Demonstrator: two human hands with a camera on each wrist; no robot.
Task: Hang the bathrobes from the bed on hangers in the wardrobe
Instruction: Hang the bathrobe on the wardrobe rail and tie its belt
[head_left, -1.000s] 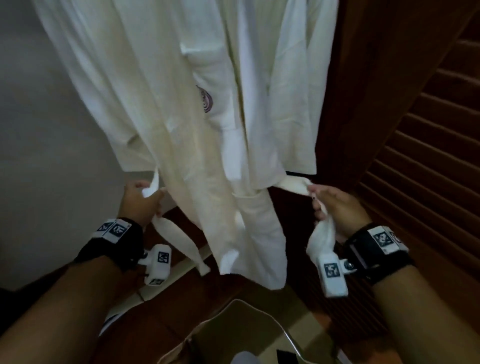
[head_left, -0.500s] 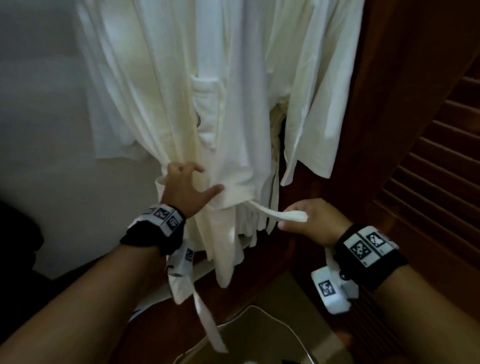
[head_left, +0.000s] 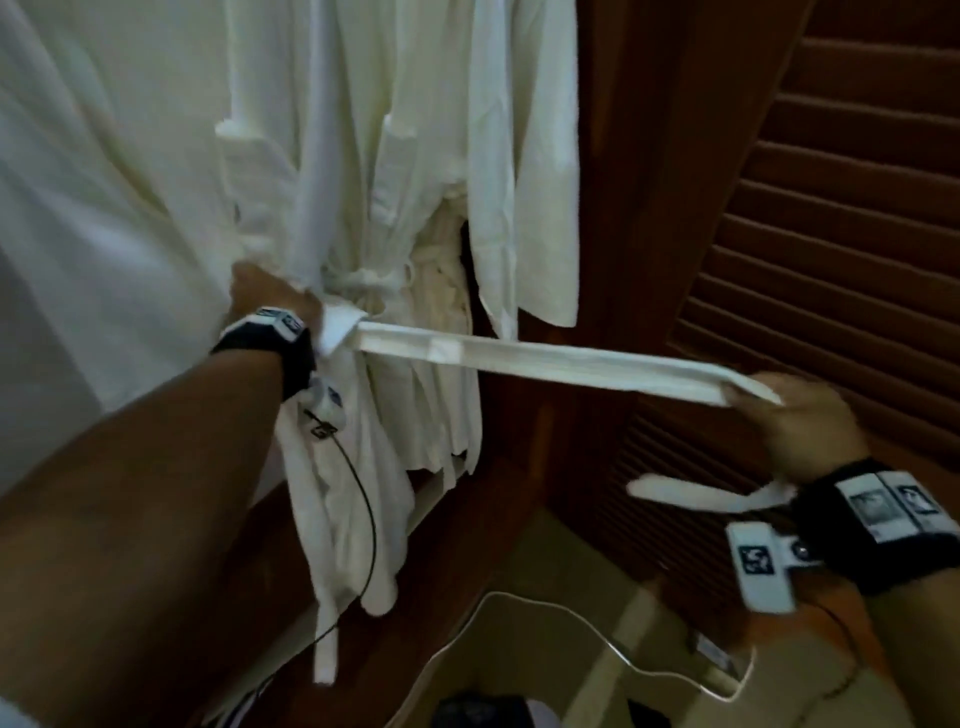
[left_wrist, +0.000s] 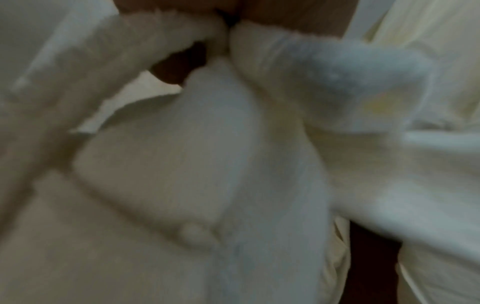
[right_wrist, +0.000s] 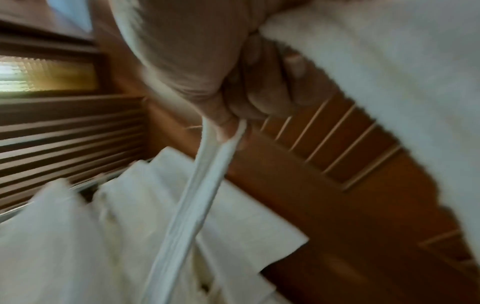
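Note:
White bathrobes hang in the wardrobe. My left hand (head_left: 265, 296) is pushed into the waist of the nearer bathrobe (head_left: 260, 171) and grips a bunch of its cloth (left_wrist: 182, 164); the fingers are mostly buried in fabric. From there the robe's flat white belt (head_left: 545, 361) runs taut to the right. My right hand (head_left: 810, 426) grips it near its end, fingers (right_wrist: 262, 86) curled round the belt (right_wrist: 192, 205). The belt's other tail (head_left: 324, 649) hangs down under my left wrist. Behind hangs a second bathrobe (head_left: 400, 208) with its belt knotted at the waist.
A dark louvred wardrobe door (head_left: 831, 234) stands close behind my right hand. The wooden wardrobe base (head_left: 457, 545) lies below the robes. An open bag with a pale rim (head_left: 519, 603) sits at the bottom. A thin black cable (head_left: 371, 519) dangles from my left wrist.
My right hand has pulled the belt far out to the right until taut. My left hand went from pressing flat on the robe's waist to gripping into it. The view moved closer.

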